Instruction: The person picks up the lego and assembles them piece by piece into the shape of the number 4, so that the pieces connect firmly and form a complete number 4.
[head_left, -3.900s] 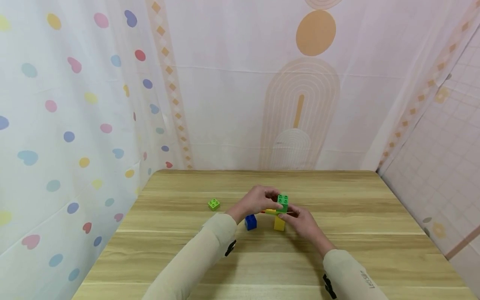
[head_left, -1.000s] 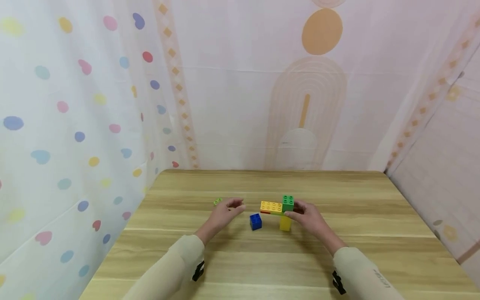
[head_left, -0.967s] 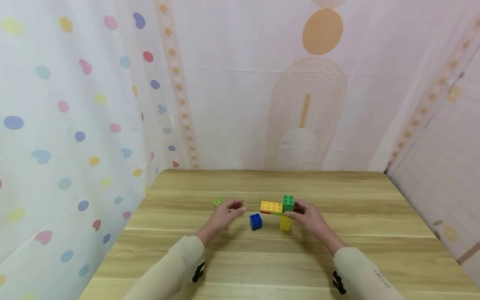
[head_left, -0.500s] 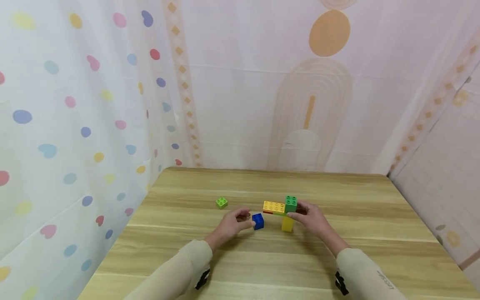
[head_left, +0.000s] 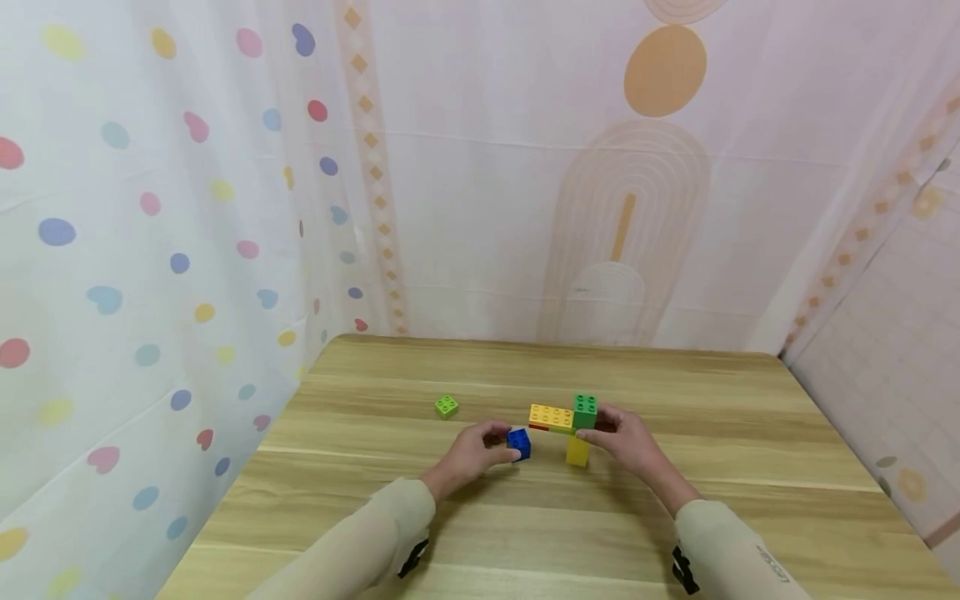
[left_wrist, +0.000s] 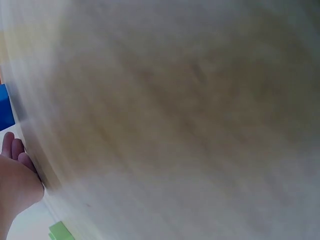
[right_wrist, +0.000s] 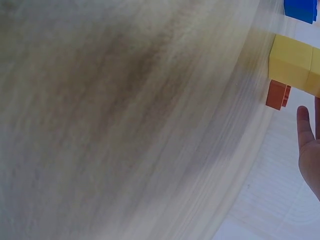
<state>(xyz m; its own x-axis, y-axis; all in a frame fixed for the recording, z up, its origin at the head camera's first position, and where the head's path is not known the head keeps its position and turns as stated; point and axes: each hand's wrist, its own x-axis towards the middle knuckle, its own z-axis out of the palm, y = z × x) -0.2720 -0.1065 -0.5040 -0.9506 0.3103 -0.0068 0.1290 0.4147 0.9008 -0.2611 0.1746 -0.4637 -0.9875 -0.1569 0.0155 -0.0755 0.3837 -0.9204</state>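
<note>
In the head view my left hand [head_left: 474, 454] has its thumb on the front of a blue brick [head_left: 519, 444] and its fingers behind it. That brick stands on the table. My right hand [head_left: 628, 442] grips a small brick build by its right side, thumb in front. The build has a green brick [head_left: 585, 412] on top, a flat yellow studded brick [head_left: 551, 416] reaching left over red and lime pieces, and a yellow block [head_left: 577, 450] as its upright. In the right wrist view an orange brick [right_wrist: 276, 94] sits beside the yellow block [right_wrist: 290, 60].
A loose lime brick [head_left: 446, 407] lies beyond my left hand on the wooden table [head_left: 465, 542]. Patterned curtains [head_left: 480, 208] hang behind and along both sides. Both wrist views show mostly blurred tabletop.
My left hand has let go of the build, come left, then moved back right and nearer to the blue brick. My right hand stays on the build. The head view has shifted slightly.
</note>
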